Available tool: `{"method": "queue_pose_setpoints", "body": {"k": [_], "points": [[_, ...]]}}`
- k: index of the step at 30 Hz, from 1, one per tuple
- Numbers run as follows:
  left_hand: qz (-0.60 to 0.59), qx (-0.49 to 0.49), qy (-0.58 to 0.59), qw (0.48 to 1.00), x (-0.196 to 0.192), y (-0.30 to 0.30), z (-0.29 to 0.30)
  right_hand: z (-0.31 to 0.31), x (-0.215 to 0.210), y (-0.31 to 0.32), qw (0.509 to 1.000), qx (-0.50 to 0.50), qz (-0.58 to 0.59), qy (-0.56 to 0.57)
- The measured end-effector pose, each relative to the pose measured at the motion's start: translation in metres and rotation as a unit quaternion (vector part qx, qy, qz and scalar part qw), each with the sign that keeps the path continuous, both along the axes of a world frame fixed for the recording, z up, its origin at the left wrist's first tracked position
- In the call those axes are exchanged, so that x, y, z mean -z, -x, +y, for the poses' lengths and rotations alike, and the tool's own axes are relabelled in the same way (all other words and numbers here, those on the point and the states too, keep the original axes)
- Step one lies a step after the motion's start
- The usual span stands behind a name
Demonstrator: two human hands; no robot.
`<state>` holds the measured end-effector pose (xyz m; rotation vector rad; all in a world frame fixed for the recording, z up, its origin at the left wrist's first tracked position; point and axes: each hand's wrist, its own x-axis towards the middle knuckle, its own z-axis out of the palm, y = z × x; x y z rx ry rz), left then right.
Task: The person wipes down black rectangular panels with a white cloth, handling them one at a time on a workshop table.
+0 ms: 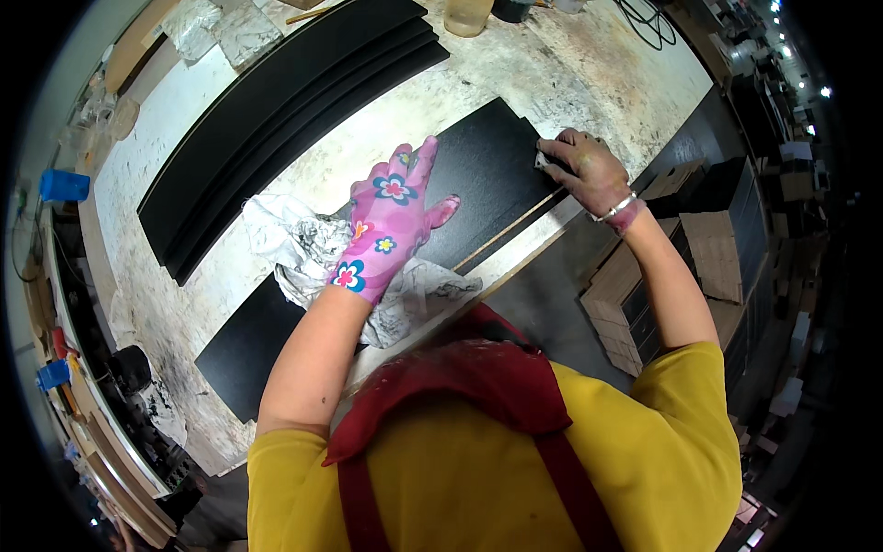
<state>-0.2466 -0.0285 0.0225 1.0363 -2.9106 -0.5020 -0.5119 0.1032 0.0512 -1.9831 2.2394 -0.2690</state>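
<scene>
A black board (492, 161) lies slantwise along the near edge of the table, its front edge showing a thin brown line. My left hand (391, 216), in a pink glove with a flower print, rests on it with the fingers stretched out. Beneath that palm and wrist spreads a crumpled white rag (290, 225) with dark smears, covering the board's middle. At the board's right end, my right hand (589, 170), in a stained glove, pinches a small whitish piece (541, 160) against the corner. Whether that piece is cloth or sponge I cannot tell.
Several black boards (294, 120) lie stacked beyond my left hand. A jar of yellowish liquid (467, 17) and a dark cable (647, 23) are at the table's far side. Stacked brown-edged panels (713, 253) stand to the right below. A blue container (64, 185) is at far left.
</scene>
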Motion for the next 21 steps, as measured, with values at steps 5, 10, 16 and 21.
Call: {"method": "queue_pose_setpoints", "body": {"k": [5,10,16,21], "points": [[0.004,0.008,-0.011,1.000,-0.003,0.001,0.000,-0.015,0.008,0.004,0.998,-0.012,-0.031,0.055],[0.013,0.004,-0.007,1.000,-0.004,-0.001,0.000,0.006,-0.028,0.017,0.993,-0.053,-0.001,-0.110],[0.039,0.014,0.010,0.999,0.005,-0.002,0.000,0.002,-0.014,-0.004,0.998,-0.040,-0.038,0.009],[0.020,0.011,0.006,1.000,0.004,-0.001,0.000,-0.015,0.002,-0.006,0.998,-0.040,0.033,0.029]]}}
